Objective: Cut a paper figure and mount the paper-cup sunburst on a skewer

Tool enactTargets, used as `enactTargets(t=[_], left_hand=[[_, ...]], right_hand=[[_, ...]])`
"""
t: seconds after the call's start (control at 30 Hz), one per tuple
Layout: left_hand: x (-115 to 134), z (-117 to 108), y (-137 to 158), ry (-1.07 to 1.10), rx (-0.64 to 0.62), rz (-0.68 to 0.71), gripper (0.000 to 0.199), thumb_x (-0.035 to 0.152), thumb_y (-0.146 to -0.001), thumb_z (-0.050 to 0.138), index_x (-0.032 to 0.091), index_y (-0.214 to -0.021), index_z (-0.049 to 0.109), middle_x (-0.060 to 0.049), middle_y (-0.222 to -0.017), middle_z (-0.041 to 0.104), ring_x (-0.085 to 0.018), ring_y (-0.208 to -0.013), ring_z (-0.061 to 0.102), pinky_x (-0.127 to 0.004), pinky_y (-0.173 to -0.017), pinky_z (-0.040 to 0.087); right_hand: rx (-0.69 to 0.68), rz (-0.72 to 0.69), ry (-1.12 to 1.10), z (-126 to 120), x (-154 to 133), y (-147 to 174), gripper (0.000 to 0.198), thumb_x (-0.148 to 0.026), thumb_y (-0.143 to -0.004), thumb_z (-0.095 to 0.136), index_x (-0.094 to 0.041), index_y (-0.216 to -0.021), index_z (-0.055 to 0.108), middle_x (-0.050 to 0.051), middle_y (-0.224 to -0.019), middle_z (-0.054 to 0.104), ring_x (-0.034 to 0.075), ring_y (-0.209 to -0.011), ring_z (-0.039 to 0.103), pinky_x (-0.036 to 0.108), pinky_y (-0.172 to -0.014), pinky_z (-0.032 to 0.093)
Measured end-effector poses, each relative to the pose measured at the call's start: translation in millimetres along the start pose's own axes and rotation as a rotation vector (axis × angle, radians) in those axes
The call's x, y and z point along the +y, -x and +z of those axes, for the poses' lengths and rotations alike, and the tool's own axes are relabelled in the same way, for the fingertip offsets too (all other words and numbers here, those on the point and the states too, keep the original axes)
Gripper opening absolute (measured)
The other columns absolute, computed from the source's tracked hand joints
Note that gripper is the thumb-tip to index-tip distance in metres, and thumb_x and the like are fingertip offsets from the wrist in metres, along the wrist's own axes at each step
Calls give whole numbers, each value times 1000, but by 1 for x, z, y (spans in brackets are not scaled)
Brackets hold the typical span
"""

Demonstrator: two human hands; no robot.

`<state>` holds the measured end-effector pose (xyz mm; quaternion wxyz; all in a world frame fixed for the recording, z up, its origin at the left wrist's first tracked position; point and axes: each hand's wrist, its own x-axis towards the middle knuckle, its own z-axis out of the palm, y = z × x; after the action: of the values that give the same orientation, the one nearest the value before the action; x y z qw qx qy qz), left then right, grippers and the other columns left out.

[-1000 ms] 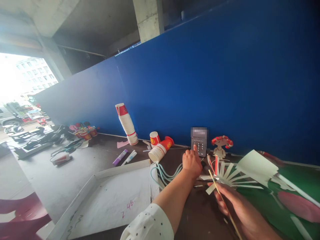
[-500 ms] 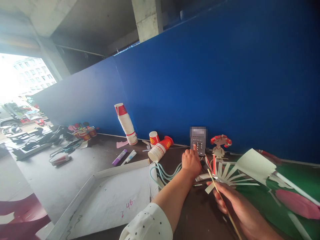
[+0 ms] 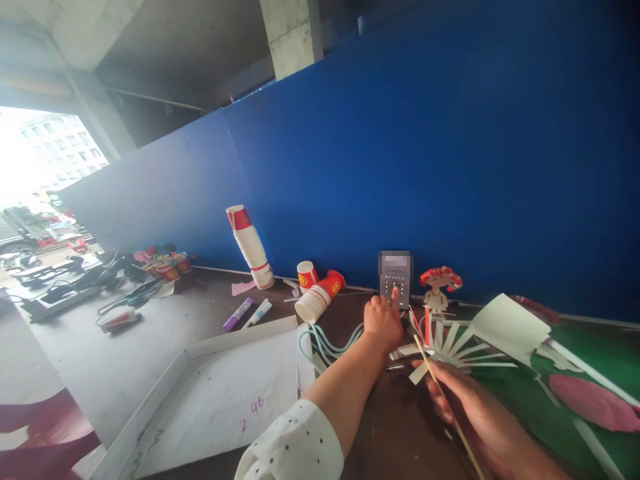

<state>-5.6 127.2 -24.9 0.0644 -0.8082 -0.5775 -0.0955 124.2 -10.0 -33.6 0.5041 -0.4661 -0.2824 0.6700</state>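
My left hand (image 3: 383, 323) reaches forward in a dotted white sleeve, holding nothing. Its index finger points up and touches the keys of a small grey keypad device (image 3: 395, 280), which leans against the blue wall; the other fingers are bent. A thin wooden stick (image 3: 445, 393) is in my right hand (image 3: 465, 400), closed with the thumb on top. Just beyond the right thumb, a paper cup cut into fanned white and red strips (image 3: 453, 343) touches or nearly touches the hand; whether it is gripped too I cannot tell.
A white box lid (image 3: 225, 380) with scribbles lies at left. Beyond it are markers (image 3: 239, 315), a tall cup stack (image 3: 253, 250) and tipped paper cups (image 3: 320, 297). Pale cables (image 3: 330, 340) run beside my left arm. A cut-out figure (image 3: 437, 290) and a cream card (image 3: 510, 330) stand right.
My left index finger has shifted slightly to the right and become straighter on the keypad. My right hand and the stick stay nearly still; the view has drifted a little.
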Motion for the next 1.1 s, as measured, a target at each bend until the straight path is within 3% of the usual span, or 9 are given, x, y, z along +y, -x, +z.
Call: enactTargets(t=[0.27,0.57,0.73,1.1], left_hand=[[0,3,2,-12,42,34,66,24,-96,40,15,-159,24,-16,-119,63,-27,-108,56,-36,-86,46],[1,-4,0,-5,-17,66,64,29,-96,42,25,-158,28,-15,-122,63,-28,-110,54,-37,-87,45],[2,-11,1,-33,-63,59,66,28,-95,43,26,-159,26,-14,-125,63,-27,-111,54,-36,-88,44],[-2,-13,-3,-89,-107,19,72,27,-95,44,29,-161,15,-13,-121,65,-28,-110,55,-36,-87,44]], right_hand=[[-9,-1,1,4,-3,1,42,-52,-68,87,-19,-80,65,-5,-62,60,5,-50,49,14,-44,38],[19,2,17,3,-2,2,33,-47,-73,83,-20,-82,66,-4,-62,61,7,-50,50,16,-44,38],[13,0,-3,0,0,0,34,-47,-74,83,-21,-90,69,-5,-65,63,7,-51,52,15,-46,39],[8,3,1,2,-1,2,39,-50,-69,87,-20,-80,66,-5,-63,63,6,-51,51,15,-46,37]])
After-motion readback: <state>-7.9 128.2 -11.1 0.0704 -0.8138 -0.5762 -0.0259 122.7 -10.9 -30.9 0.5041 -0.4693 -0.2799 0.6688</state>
